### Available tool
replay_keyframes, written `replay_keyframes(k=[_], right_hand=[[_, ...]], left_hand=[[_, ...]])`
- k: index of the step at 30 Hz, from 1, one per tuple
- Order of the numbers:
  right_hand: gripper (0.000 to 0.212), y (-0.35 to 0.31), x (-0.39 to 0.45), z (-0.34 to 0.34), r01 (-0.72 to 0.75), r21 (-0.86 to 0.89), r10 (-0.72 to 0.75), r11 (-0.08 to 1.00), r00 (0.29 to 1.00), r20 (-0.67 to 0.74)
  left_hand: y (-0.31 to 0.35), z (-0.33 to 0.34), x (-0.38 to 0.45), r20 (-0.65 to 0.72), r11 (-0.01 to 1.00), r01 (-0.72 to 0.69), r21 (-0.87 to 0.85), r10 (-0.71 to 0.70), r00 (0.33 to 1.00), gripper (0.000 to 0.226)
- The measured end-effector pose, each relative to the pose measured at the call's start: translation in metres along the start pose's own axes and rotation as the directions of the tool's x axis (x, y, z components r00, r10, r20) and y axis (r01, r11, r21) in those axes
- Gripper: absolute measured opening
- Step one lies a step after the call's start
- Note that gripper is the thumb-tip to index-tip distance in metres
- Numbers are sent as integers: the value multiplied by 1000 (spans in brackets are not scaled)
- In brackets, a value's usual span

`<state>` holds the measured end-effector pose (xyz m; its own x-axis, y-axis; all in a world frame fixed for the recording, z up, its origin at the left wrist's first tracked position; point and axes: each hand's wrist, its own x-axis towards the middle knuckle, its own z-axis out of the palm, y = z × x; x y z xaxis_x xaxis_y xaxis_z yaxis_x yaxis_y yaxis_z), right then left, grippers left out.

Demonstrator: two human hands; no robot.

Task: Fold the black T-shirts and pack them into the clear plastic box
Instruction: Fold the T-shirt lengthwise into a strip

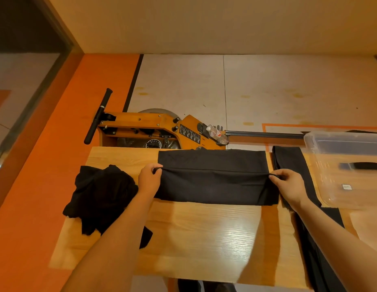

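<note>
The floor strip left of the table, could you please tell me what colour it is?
Orange; the floor strip shows best in the head view, beside the table.

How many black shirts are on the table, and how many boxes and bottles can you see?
Black T-shirts: 3 (one being folded, one crumpled, one folded strip)
Clear plastic box: 1
Water bottle: 1
Total: 5

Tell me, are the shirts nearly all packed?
Not yet. The box looks mostly bare. One folded shirt waits beside it. The left hand and right hand are mid-fold on another shirt. A crumpled pile remains.
</note>
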<state>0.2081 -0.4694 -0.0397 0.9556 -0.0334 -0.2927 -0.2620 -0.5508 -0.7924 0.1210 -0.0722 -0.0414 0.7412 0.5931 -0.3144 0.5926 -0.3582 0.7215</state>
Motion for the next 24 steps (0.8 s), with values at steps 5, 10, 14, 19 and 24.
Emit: replay_keyframes(k=[5, 10, 14, 19, 24], right_hand=[[10, -2, 36, 4, -60, 78, 59, 995, 998, 11], [17, -3, 59, 2, -127, 187, 113, 974, 990, 84], [19, 3, 68, 3, -176, 229, 147, 957, 980, 137], [18, 5, 74, 2, -205, 271, 172, 940, 975, 141], [8, 2, 77, -3, -212, 326, 175, 922, 975, 140]], left_hand=[[18, 7, 16, -78, 999, 34, 17, -33, 996, 20], [26, 13, 30, -151, 994, 105, 40, -98, 984, 22], [27, 20, 35, -170, 986, 154, 58, -142, 975, 21], [24, 25, 36, -185, 980, 186, 68, -170, 968, 20], [23, 24, 39, -194, 973, 208, 95, -187, 963, 21]])
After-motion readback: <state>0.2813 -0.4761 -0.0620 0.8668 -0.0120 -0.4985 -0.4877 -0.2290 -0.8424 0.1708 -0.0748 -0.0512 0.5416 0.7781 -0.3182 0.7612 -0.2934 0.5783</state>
